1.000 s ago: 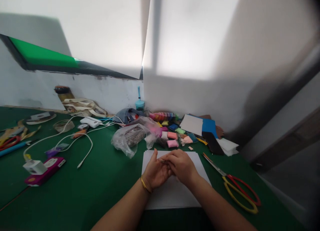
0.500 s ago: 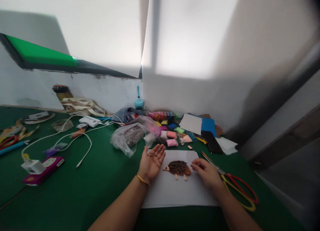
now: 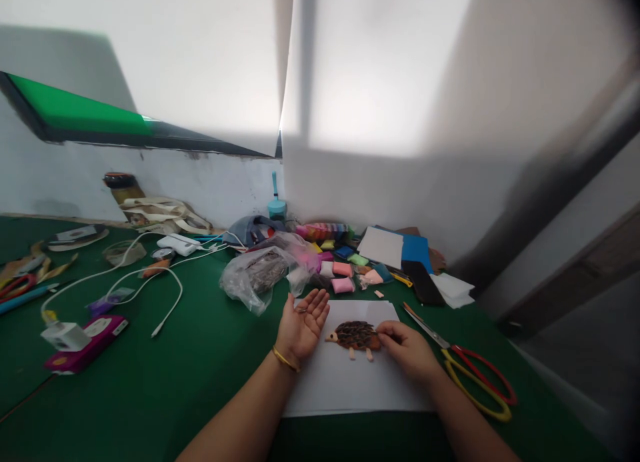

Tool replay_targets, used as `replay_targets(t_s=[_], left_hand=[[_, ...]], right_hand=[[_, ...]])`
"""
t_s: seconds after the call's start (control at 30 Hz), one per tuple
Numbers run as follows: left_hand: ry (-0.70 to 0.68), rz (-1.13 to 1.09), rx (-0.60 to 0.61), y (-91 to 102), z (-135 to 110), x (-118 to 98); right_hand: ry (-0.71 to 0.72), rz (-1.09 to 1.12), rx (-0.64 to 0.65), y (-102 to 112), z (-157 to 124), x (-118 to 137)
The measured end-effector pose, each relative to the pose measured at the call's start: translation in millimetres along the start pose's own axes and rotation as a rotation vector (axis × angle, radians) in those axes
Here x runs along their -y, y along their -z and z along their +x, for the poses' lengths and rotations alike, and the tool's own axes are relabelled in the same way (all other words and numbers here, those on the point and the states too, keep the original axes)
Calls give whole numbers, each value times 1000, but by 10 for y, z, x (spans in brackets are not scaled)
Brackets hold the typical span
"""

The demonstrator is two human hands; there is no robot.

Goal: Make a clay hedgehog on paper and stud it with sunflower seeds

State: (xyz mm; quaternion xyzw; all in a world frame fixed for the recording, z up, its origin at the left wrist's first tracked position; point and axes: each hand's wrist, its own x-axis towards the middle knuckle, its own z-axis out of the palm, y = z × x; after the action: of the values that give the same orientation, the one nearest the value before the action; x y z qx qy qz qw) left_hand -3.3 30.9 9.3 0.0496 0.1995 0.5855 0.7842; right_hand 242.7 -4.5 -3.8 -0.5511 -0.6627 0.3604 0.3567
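Observation:
A flat hedgehog figure (image 3: 354,335) with dark spiky pieces on its back, a brown body and pale feet lies on white paper (image 3: 360,389). My left hand (image 3: 304,325) rests palm up and open at the paper's left side, with a few small dark slivers (image 3: 301,309) lying in the palm. At the hedgehog's rear end, my right hand (image 3: 405,347) has its thumb and forefinger pinched together against the brown body. Whatever those fingertips hold is too small or hidden to make out.
Large scissors (image 3: 465,365) with red and yellow handles lie right of the paper. Behind it are a clear plastic bag (image 3: 255,275) of dark bits, coloured clay packets (image 3: 343,285) and a black phone (image 3: 423,282). A white cable (image 3: 170,275) and a magenta power strip (image 3: 87,345) lie left.
My right hand has moved slightly left, so its fingertips now meet the hedgehog's rear edge. The left hand stays palm up in about the same place.

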Motion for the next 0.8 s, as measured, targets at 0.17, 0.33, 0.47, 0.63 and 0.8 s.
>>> replay_targets(t_s=[0.17,0.33,0.47,0.63,0.8], left_hand=[[-1,1,-13,-11,1,1],[6,-2,-20,-15,-2,-6],[2,-10,-23,-7,4,-6],[-5,-6,0,6,8,2],[-2,-12,-2,12,6,6]], right_hand=[[20,-6,4,-60,45,96],[163,-278,1,-78,107,230],[202,-453,13,-67,154,264],[252,-586,20,-65,147,268],[307,-659,5,-75,137,289]])
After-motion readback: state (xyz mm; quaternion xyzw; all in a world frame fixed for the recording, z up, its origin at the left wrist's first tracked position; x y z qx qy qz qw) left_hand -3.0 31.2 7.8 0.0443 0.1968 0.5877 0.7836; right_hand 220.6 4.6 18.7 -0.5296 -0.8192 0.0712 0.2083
